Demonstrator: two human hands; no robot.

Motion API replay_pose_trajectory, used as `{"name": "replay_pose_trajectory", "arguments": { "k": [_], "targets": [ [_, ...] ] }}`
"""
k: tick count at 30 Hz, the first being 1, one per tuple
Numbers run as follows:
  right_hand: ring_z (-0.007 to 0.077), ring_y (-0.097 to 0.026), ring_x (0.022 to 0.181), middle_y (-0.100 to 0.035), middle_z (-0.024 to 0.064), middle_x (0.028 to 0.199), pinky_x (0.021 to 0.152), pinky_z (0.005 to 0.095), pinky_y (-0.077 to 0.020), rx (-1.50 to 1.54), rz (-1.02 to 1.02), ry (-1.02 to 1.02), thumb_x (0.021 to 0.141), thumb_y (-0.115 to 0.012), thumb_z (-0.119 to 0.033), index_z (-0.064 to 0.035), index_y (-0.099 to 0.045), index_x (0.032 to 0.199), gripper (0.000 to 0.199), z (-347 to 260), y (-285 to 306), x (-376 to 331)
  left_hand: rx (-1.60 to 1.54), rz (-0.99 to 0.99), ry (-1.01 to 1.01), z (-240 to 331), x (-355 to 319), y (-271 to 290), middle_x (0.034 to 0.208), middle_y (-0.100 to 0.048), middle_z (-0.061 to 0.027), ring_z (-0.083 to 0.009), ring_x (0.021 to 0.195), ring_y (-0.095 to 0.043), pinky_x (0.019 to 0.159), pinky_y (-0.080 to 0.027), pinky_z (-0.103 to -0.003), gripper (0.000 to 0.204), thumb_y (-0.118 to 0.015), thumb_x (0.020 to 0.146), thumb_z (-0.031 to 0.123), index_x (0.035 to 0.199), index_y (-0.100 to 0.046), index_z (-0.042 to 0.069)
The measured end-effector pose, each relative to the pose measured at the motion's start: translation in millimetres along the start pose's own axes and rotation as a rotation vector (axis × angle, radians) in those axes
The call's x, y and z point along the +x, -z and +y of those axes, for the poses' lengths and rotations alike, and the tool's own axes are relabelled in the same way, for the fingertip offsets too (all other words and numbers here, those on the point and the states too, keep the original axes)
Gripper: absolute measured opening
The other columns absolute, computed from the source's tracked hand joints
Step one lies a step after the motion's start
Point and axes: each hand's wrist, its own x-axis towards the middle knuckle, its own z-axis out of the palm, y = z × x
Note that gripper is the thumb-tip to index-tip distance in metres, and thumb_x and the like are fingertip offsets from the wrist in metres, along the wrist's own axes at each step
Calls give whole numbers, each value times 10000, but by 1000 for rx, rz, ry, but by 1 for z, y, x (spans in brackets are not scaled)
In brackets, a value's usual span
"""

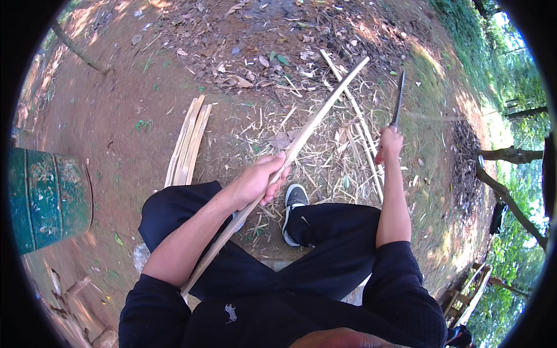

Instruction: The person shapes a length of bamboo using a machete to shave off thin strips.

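A long bamboo strip (pixel 284 159) runs slantwise across the person's lap, its lower end passing under the left forearm near the black sleeve and its upper end reaching out over the littered ground ahead. The left hand (pixel 261 177) is wrapped closed around the strip about midway along it, fingers curled over the top. To the right of the strip, well apart from it, the right hand (pixel 390 145) is clenched around the handle of a knife (pixel 398 98), whose dark narrow blade points up and away from the person. Below the strip, the person sits with legs in black trousers, one foot in a black shoe with a white sole (pixel 293 211) planted just beside the left hand. Beyond the strip lie bamboo shavings and dry leaves (pixel 278 124) scattered on the reddish soil, and another thin split strip (pixel 357 122) lies on the ground between the held strip and the knife hand. Left of the strip a bundle of flat bamboo slats (pixel 187 142) rests on the earth, and farther left stands a weathered green drum (pixel 49 197).
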Motion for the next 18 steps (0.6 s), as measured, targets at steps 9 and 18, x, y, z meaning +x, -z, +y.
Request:
{"name": "replay_pose_trajectory", "arguments": {
  "k": [9, 18],
  "targets": [
    [101, -505, 446, -547, 38, 511, 455, 323, -397, 300, -159, 724, 797, -650, -112, -18, -542, 638, 214, -134, 33, -161, -332, -45, -81, 3, 6, 10, 487, -348, 57, -57, 351, -313, 314, -297, -199, 484, -217, 1079, 451, 846, -449, 95],
    [320, -585, 507, -558, 115, 572, 511, 431, -455, -24, -209, 1255, 645, -642, -74, -64, -538, 669, 108, -133, 26, -210, 175, 395, -101, 8, 0, -5, 525, -387, 38, -60, 401, -362, 342, -286, -230, 455, -330, 1053, 443, 798, -465, 92]
  ]
}}
